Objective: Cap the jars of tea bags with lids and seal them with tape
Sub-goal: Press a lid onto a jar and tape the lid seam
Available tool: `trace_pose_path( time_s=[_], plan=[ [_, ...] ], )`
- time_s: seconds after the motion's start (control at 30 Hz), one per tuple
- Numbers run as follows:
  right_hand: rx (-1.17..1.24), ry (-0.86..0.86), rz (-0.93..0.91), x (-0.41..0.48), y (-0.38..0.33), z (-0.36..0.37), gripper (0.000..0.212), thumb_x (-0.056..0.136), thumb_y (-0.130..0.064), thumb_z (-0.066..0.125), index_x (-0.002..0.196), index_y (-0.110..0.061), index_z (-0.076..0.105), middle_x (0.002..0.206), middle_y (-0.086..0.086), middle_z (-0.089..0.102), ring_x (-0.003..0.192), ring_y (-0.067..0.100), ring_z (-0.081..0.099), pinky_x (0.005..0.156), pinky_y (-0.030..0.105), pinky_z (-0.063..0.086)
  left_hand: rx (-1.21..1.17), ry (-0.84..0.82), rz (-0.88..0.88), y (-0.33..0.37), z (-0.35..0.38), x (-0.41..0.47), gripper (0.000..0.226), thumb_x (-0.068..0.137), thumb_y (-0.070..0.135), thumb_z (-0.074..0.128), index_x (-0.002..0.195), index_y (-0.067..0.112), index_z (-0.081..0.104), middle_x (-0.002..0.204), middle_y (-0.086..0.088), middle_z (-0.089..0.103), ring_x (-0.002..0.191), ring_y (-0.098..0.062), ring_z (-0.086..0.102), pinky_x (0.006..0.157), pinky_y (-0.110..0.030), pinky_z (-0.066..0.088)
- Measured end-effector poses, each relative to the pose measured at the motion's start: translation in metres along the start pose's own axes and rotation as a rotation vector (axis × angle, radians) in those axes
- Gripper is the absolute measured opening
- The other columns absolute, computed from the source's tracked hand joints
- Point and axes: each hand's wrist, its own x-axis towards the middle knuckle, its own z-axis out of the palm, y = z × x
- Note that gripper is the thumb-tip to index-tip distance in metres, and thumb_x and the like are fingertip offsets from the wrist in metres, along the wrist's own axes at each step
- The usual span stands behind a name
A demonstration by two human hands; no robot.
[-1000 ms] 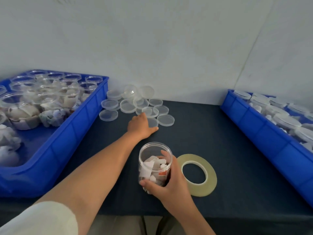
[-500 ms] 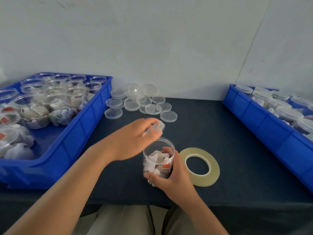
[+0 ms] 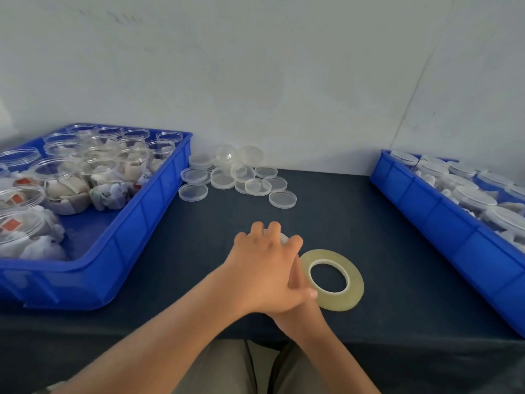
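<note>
Sitting well left of both grips, a blue bin (image 3: 136, 223) holds open jars (image 3: 56, 177) of tea bags. The left grip (image 3: 264, 268) curls spread fingers over a clear lid (image 3: 284, 238), hiding the jar beneath. The right grip (image 3: 297, 314) lies under it, and I cannot tell its hold. A tape roll (image 3: 356, 285) lies just right.

A pale, off-white wall (image 3: 255, 66) ran behind the work surface, faintly scuffed near its top. On the right it met a second wall (image 3: 483, 81) at a thin, slanting corner seam (image 3: 412, 89). Below them stood a table (image 3: 355, 223) covered in dark navy cloth, darker along its front edge. The light was soft and even, casting no hard shadows.
</note>
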Motion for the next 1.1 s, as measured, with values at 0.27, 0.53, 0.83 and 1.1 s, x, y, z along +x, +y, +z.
trace_pose_path(
  time_s=[0.27, 0.53, 0.83, 1.1],
  plan=[
    [-0.006, -0.015, -0.143, 0.003, -0.017, -0.009, 0.048, 0.075, -0.018, 0.083, 0.105, -0.046, 0.057, 0.095, -0.02, 0.07, 0.091, 0.005, 0.071, 0.066, 0.018, 0.055, -0.289, 0.221, 0.144, -0.02, 0.015, 0.003, 0.057, 0.087, 0.087, 0.039, 0.107, 0.042, 0.067, 0.117, 0.019, 0.057, 0.11, -0.004, 0.052, 0.09, -0.031, 0.048],
    [0.169, -0.116, -0.087, -0.004, -0.02, -0.015, 0.063, 0.081, -0.024, 0.093, 0.132, -0.034, 0.059, 0.115, -0.003, 0.074, 0.105, 0.019, 0.074, 0.079, 0.03, 0.061, -0.709, 0.092, 0.416, -0.063, 0.013, 0.01, 0.066, 0.086, 0.043, 0.082, 0.146, 0.053, 0.055, 0.143, 0.029, 0.058, 0.138, -0.004, 0.053, 0.11, -0.033, 0.047],
    [0.185, -0.032, -0.004, -0.004, -0.012, -0.009, 0.085, 0.071, -0.043, 0.097, 0.141, -0.035, 0.05, 0.127, -0.003, 0.069, 0.113, 0.024, 0.071, 0.09, 0.049, 0.064, -0.841, 0.039, 0.027, -0.12, 0.023, -0.025, 0.081, 0.074, 0.075, 0.082, 0.145, 0.062, 0.045, 0.145, 0.038, 0.048, 0.135, 0.013, 0.048, 0.116, -0.034, 0.048],
    [-0.102, 0.033, -0.112, 0.001, -0.013, 0.002, 0.048, 0.073, -0.049, 0.08, 0.112, -0.042, 0.053, 0.099, -0.017, 0.064, 0.087, 0.007, 0.066, 0.066, 0.022, 0.052, -0.654, 0.27, -0.28, -0.001, 0.025, -0.014, 0.116, 0.068, 0.101, 0.048, 0.163, 0.04, 0.019, 0.159, 0.02, 0.038, 0.148, -0.009, 0.034, 0.096, -0.031, 0.037]
  ],
)
